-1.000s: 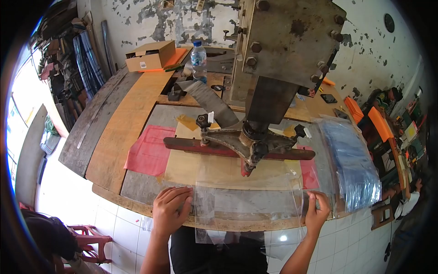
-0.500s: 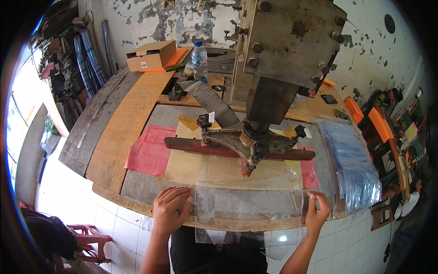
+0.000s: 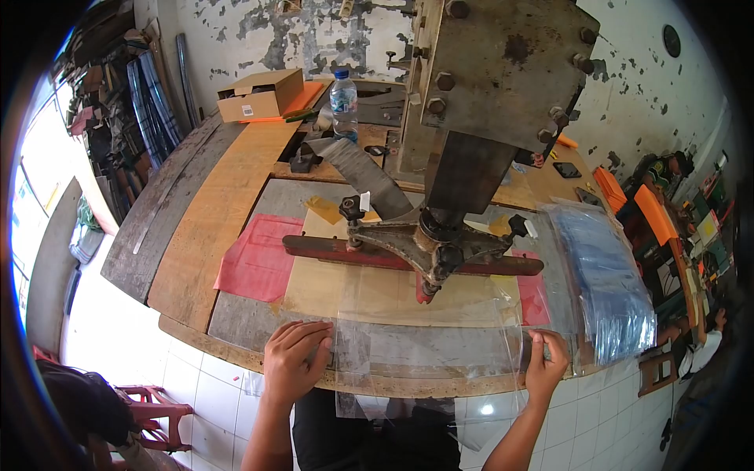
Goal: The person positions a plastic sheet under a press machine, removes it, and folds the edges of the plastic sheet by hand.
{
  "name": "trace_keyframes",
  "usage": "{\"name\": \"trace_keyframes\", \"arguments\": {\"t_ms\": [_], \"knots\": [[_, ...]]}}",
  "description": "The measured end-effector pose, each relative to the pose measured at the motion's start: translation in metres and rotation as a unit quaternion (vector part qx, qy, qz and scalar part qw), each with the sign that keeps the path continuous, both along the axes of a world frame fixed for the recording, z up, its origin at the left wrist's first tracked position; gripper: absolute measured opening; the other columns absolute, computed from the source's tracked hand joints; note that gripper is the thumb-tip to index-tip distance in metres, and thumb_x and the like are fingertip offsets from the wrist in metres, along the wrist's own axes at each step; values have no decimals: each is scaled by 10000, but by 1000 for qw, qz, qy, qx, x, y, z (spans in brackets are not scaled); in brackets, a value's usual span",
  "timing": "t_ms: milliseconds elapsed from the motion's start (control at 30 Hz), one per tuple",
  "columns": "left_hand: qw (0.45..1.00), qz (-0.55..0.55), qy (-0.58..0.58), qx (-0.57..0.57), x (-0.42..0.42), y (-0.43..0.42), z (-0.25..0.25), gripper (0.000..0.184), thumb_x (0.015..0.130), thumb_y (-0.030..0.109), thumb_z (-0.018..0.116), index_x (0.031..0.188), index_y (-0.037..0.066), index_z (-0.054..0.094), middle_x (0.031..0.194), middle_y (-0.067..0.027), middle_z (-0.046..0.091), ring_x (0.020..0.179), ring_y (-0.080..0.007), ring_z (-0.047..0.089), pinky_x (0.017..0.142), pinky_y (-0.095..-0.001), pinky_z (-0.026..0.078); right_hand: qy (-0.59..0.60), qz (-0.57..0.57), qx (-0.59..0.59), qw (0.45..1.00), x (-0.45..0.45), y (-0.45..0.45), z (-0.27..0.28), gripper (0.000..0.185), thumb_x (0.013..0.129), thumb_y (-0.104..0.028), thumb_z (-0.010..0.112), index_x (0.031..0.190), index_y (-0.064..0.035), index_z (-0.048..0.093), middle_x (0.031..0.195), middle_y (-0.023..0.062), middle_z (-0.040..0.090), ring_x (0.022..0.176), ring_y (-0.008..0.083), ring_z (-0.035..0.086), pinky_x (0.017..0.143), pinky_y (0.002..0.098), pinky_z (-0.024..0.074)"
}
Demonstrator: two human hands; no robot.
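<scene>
A clear plastic sheet (image 3: 428,345) lies across the table's front, its far part under the long bar (image 3: 338,250) of a heavy metal press (image 3: 479,173) and its near part hanging over the front edge. My left hand (image 3: 294,359) is at the sheet's left edge, fingers curled together with the thumb below. At the opposite edge, my right hand (image 3: 547,363) pinches the plastic between thumb and fingers. Beneath the bar lie a pale yellowish sheet (image 3: 310,294) and pink-red material (image 3: 255,263) that shows on both sides.
A stack of clear bluish plastic sheets (image 3: 605,275) lies to the right. Behind are a water bottle (image 3: 343,106), a cardboard box (image 3: 261,96) and a phone (image 3: 565,170). A red stool (image 3: 157,416) stands at lower left. Another person (image 3: 660,177) sits at far right.
</scene>
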State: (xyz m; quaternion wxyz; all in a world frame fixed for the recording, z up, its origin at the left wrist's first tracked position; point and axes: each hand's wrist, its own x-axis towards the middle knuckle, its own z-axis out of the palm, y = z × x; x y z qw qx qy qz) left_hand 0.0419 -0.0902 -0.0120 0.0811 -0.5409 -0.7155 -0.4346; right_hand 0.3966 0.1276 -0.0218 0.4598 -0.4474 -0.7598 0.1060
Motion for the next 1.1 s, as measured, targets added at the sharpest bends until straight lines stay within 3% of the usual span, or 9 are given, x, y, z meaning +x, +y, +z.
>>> {"name": "trace_keyframes", "arguments": {"t_ms": [767, 1000, 1100], "knots": [[1000, -19, -1, 14, 0, -4, 1, 136, 848, 51, 727, 975, 25, 768, 1048, -102, 775, 969, -298, 740, 916, -425, 558, -10, -3, 0, 1000, 3, 0, -5, 97, 947, -98, 695, 933, -25, 758, 944, 116, 741, 917, 292, 674, 869, 399, 501], [1000, -17, 2, -5, -1, -4, 0, 204, 849, 109, 752, 1037, 31, 755, 1132, -101, 754, 1056, -315, 708, 966, -442, 534, -53, 68, -15, 996, -3, 6, 11, 138, 952, -128, 702, 1045, -33, 742, 995, 128, 743, 968, 300, 693, 898, 394, 508], [1000, -15, 12, -15, -2, -4, -2, 240, 852, 134, 762, 1067, 30, 750, 1168, -101, 741, 1104, -313, 687, 993, -443, 520, -33, 110, -76, 990, -15, 13, 28, 192, 959, -153, 709, 1100, -24, 724, 1008, 143, 738, 960, 299, 701, 862, 384, 530]]}}
